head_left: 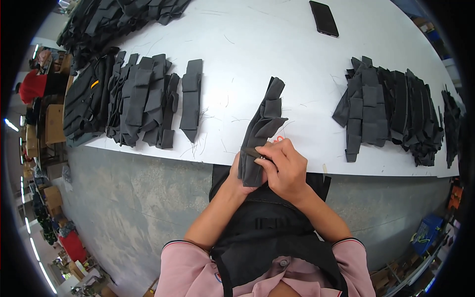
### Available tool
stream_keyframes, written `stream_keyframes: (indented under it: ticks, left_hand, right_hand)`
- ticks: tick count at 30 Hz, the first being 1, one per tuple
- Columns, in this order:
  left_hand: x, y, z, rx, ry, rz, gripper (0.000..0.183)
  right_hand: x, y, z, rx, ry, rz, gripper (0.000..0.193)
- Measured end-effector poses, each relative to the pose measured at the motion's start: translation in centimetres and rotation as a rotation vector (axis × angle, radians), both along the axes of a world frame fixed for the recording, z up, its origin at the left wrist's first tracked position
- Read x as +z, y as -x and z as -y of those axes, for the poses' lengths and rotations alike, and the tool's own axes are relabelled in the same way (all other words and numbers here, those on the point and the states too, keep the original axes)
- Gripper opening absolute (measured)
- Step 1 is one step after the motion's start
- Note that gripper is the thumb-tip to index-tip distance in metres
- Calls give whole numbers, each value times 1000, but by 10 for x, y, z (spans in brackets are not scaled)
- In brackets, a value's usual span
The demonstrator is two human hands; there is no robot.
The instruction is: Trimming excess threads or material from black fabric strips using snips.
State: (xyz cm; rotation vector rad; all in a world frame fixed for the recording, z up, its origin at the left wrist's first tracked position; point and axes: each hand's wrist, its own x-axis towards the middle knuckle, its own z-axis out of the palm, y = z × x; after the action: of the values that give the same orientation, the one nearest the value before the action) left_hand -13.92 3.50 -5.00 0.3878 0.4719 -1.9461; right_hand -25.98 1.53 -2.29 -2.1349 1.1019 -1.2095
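Over the table's front edge, my left hand is closed around a dark grey folded fabric strip with stitched pocket-like flaps. The strip slants up and away from me, its near end lying in my palm; the strip covers most of my left fingers. My right hand is closed, thumb and fingers pinched on a small dark tool, apparently thread snips, touching the strip. Its handle is hidden in my grip. A red curved shape shows just behind my right knuckles; I cannot tell what it is.
Similar strips lie in piles at left and right, with a single strip nearer the middle. A black bag and dark fabric heap occupy the far left. A phone rests on the white table among loose threads.
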Motion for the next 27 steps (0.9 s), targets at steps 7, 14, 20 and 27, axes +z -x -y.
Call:
stream_keyframes:
  ticks: [7,14,20,27]
  left_hand:
    - [4,3,1,-60,129,62,22]
    - [0,3,1,-55,7,81,22]
    - [-13,-2,8,-2,16,64,23]
    - [-11,-5,13,-35,28,182,29]
  right_hand:
    - [-4,9,-10,86,-750,564,21]
    - [9,0,-5,19,-379,122,21]
    - [1,6,-7,11,-596,493,18]
    - [14,28,-25,104,-401,103,25]
